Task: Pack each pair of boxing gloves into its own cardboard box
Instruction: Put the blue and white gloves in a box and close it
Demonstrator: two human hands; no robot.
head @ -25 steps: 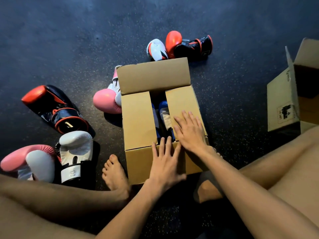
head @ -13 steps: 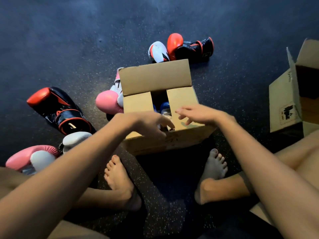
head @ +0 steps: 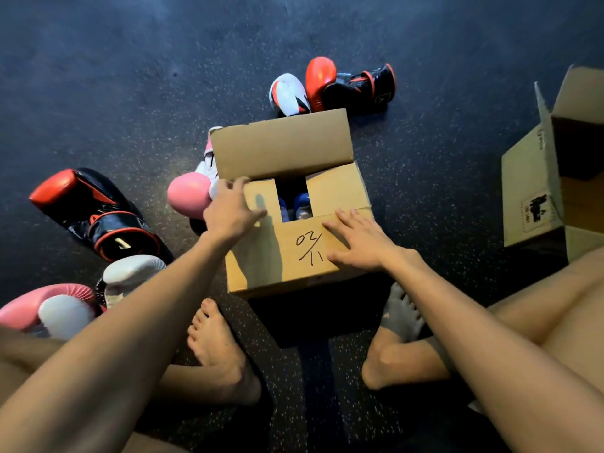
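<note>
A cardboard box (head: pixel 284 256) marked "02/11" sits on the floor between my feet. Its near flap is folded down over the two side flaps, and its far flap (head: pixel 281 148) stands up. Blue gloves (head: pixel 300 206) show through the gap. My left hand (head: pixel 228 210) rests on the box's left top edge, fingers spread. My right hand (head: pixel 356 240) presses flat on the near flap. Loose gloves lie around: red-black (head: pixel 91 210), pink (head: pixel 189 194), white (head: pixel 130 273), pink-white (head: pixel 49 308), white-red (head: pixel 289 93), red-black (head: pixel 349 85).
A second cardboard box (head: pixel 536 191) stands open at the right edge. My bare feet (head: pixel 219 348) and legs frame the near floor. The dark speckled floor stretches away behind the gloves.
The near flap has been folded down over the box top. My right hand now lies flat on it, and my left hand has moved to the left edge.
</note>
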